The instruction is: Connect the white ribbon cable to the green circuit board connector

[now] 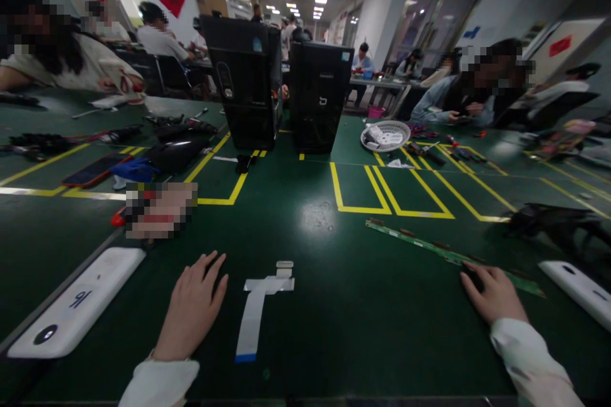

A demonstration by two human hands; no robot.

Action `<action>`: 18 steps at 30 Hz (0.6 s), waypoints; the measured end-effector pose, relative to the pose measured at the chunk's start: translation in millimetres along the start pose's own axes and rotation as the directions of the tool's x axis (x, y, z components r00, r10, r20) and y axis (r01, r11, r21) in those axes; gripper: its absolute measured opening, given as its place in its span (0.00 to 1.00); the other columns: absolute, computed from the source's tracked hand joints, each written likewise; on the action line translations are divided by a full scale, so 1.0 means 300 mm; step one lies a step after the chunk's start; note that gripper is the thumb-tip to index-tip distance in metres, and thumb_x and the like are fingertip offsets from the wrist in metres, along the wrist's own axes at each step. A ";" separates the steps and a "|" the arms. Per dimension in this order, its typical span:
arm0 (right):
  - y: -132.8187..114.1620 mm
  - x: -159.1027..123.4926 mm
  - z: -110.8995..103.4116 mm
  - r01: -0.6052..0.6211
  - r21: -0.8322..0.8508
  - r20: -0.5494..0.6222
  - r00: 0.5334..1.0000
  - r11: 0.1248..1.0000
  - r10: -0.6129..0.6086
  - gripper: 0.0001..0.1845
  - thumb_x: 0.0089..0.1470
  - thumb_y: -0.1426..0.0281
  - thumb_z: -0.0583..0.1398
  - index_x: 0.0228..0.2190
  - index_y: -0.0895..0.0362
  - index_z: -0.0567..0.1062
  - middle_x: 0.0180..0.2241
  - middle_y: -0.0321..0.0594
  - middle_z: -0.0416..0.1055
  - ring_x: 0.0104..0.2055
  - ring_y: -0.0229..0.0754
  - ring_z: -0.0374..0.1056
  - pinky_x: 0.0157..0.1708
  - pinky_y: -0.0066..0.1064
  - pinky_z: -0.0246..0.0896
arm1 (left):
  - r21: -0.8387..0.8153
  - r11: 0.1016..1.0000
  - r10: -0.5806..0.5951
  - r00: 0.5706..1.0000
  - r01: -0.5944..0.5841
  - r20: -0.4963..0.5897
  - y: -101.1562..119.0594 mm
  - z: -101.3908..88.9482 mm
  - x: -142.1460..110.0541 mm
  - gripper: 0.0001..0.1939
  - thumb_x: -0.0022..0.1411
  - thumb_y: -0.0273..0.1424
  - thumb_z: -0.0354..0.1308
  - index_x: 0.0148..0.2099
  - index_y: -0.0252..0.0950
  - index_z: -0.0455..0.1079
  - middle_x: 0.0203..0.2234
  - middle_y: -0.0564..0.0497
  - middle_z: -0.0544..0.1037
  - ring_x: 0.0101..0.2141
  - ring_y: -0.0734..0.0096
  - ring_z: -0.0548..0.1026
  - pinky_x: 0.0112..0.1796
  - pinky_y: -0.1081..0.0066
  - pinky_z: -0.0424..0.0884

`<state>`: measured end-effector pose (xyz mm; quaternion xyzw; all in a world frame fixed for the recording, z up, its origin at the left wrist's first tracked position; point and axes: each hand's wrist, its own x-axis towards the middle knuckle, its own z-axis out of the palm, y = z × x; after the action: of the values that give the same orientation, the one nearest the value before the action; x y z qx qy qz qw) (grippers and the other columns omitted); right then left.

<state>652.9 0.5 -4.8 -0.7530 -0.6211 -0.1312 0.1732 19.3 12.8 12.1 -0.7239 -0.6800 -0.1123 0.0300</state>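
My left hand (193, 305) lies flat on the dark green table (344, 305), fingers stretched out, holding nothing. Just right of it lies a white flat ribbon cable (260, 305) with a blue end toward me. My right hand (491, 292) rests palm down with its fingers on the near end of a long thin green circuit strip (429, 246), which runs away to the upper left. Both wrists wear white sleeves.
White plastic casings lie at the near left (71, 315) and near right (580, 292). Two black computer towers (248, 79) (319, 95) stand at mid-table. A white basket (386, 135), tools, cables and yellow tape lines lie around. Other people sit at the tables.
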 end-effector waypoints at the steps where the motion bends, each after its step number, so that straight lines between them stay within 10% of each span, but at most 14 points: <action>1: -0.001 0.009 0.000 0.024 0.010 0.012 1.000 1.000 -0.024 0.31 0.53 0.52 0.48 0.43 0.62 0.75 0.35 0.51 0.66 0.39 0.55 0.67 0.43 0.47 0.65 | -0.001 1.000 0.000 1.000 0.000 -0.001 0.001 0.000 -0.001 0.29 0.66 0.42 0.39 0.62 0.31 0.61 0.60 0.37 0.64 0.60 0.49 0.61 0.57 0.47 0.58; 9: -0.123 0.062 -0.004 0.232 0.062 0.068 0.969 0.971 -0.236 0.30 0.57 0.54 0.50 0.51 0.62 0.71 0.38 0.50 0.66 0.40 0.52 0.67 0.42 0.44 0.65 | -0.001 1.000 0.008 1.000 -0.008 0.002 0.000 0.000 0.003 0.29 0.66 0.42 0.39 0.62 0.30 0.61 0.59 0.36 0.64 0.60 0.47 0.61 0.56 0.46 0.60; 18: -0.475 0.114 0.020 0.506 0.227 0.046 0.848 0.832 -0.529 0.26 0.57 0.60 0.54 0.53 0.60 0.69 0.46 0.53 0.65 0.50 0.53 0.62 0.51 0.48 0.60 | 0.009 1.000 0.024 1.000 -0.024 -0.012 -0.002 0.002 0.001 0.29 0.66 0.41 0.39 0.62 0.30 0.62 0.59 0.36 0.64 0.59 0.47 0.62 0.57 0.46 0.59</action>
<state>519.7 57.4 17.9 -0.5404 -0.8203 -0.0675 0.1749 18.7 13.3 11.4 -0.7312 -0.6716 -0.1132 0.0384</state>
